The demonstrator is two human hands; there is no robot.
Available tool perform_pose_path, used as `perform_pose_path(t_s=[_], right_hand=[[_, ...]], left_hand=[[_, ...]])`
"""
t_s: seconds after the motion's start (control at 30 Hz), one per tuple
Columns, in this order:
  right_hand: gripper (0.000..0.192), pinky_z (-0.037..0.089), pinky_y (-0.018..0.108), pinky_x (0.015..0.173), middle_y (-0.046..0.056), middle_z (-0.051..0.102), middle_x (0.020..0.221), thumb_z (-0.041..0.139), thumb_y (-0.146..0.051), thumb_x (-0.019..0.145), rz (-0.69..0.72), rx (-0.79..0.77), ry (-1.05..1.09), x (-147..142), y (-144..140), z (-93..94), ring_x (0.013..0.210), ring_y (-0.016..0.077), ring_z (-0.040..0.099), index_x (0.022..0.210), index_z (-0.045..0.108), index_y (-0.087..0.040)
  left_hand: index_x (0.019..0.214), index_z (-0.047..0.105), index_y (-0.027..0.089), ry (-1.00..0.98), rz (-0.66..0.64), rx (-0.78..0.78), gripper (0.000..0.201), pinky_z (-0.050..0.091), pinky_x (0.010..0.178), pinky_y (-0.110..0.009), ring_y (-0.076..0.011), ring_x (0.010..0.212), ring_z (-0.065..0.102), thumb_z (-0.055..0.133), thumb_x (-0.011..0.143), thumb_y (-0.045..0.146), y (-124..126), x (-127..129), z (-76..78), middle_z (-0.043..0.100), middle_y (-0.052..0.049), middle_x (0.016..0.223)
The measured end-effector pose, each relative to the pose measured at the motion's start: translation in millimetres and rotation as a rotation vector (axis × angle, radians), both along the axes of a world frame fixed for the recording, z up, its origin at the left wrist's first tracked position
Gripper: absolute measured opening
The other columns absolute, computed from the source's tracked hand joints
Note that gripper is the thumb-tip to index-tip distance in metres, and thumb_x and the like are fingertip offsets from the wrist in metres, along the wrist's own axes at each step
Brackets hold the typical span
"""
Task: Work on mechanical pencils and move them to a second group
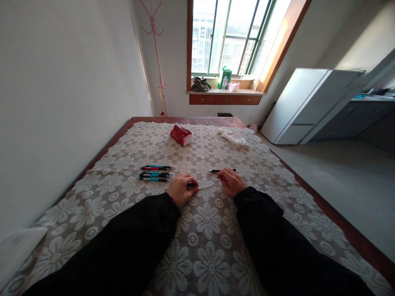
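Note:
My left hand (180, 189) rests on the lace tablecloth (203, 222) with its fingers closed around a dark pen part whose thin white refill (206, 186) sticks out to the right. My right hand (231, 181) lies just right of that tip, fingers curled over something small and red that is mostly hidden. A black pen (220, 170) lies just beyond my right hand. Left of my left hand lie several pens (155, 173) in teal, red and black, side by side. Both arms are in black sleeves.
A red tissue pack (181, 135) and a crumpled white cloth (233, 138) lie at the table's far end. A white wall runs along the left. A pink coat stand (160, 78), a window sill with bags and a white cabinet (304, 105) stand beyond.

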State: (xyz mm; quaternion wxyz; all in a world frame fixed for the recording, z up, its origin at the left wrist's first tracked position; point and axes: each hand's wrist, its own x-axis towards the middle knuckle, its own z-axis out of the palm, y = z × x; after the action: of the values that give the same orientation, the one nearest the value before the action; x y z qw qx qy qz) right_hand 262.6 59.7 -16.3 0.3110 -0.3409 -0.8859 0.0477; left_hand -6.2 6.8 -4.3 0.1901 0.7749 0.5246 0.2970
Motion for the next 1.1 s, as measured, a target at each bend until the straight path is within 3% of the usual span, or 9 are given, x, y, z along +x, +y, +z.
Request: perform_pose_path(t_s=[0.13,0.37,0.57,0.77,0.87,1.0,1.1], right_hand=[[0.016,0.052,0.034,0.084,0.005,0.069,0.094,0.049,-0.011,0.095,0.105,0.107,0.093,-11,-3,-1.8,0.091,0.0196,0.063,0.099,0.059,-0.023],[0.021,0.048,0.032,0.081,0.005,0.071,0.089,0.047,-0.01,0.099,0.222,0.285,-0.064,-28,-16,5.7,0.084,0.0183,0.062,0.109,0.062,-0.02],[0.022,0.045,0.032,0.083,0.004,0.071,0.086,0.048,-0.011,0.099,0.174,0.315,-0.122,-24,-15,4.8,0.082,0.0173,0.062,0.113,0.064,-0.019],[0.034,0.041,0.037,0.096,0.002,0.075,0.091,0.045,-0.005,0.097,0.189,0.304,-0.162,-19,-12,1.7,0.091,0.0177,0.064,0.116,0.065,-0.024],[0.029,0.041,0.038,0.098,0.002,0.075,0.092,0.046,-0.009,0.098,0.14,0.282,-0.134,-17,-11,0.9,0.09,0.0176,0.064,0.111,0.066,-0.024],[0.021,0.043,0.036,0.091,0.004,0.075,0.093,0.048,-0.016,0.099,-0.025,0.237,-0.054,-13,-6,-1.1,0.09,0.0187,0.064,0.103,0.067,-0.023],[0.017,0.043,0.037,0.089,0.004,0.074,0.095,0.051,-0.018,0.098,-0.059,0.23,-0.074,-12,-4,-1.6,0.093,0.0198,0.064,0.1,0.067,-0.023]], left_hand=[[0.084,0.077,0.026,-0.031,-0.029,-0.008,0.007,0.048,0.095,-0.036,-0.0222,0.103,0.064,0.08,0.078,0.023,2,-2,-2.2,0.074,-0.001,0.103],[0.089,0.078,0.028,0.081,-0.064,0.019,0.008,0.046,0.095,-0.039,-0.0234,0.109,0.062,0.071,0.086,0.024,-4,1,3.8,0.072,0.0,0.113],[0.089,0.075,0.026,0.114,-0.056,0.079,0.008,0.047,0.093,-0.039,-0.0234,0.108,0.062,0.068,0.087,0.024,-8,3,4.8,0.071,-0.001,0.113],[0.088,0.074,0.025,0.14,-0.059,0.105,0.007,0.048,0.091,-0.039,-0.0241,0.107,0.062,0.067,0.087,0.024,-10,4,5.7,0.071,-0.002,0.113],[0.089,0.073,0.026,0.123,-0.072,0.106,0.009,0.047,0.092,-0.039,-0.0235,0.106,0.062,0.065,0.086,0.022,-10,4,5.9,0.07,-0.002,0.113],[0.096,0.067,0.024,0.075,-0.009,0.084,0.027,0.046,0.095,-0.038,-0.0227,0.107,0.061,0.057,0.076,0.008,-9,4,5.7,0.068,-0.003,0.112],[0.104,0.062,0.022,0.098,0.049,0.06,0.039,0.046,0.094,-0.039,-0.0239,0.107,0.06,0.053,0.07,0.006,-11,4,9.1,0.068,-0.004,0.111]])
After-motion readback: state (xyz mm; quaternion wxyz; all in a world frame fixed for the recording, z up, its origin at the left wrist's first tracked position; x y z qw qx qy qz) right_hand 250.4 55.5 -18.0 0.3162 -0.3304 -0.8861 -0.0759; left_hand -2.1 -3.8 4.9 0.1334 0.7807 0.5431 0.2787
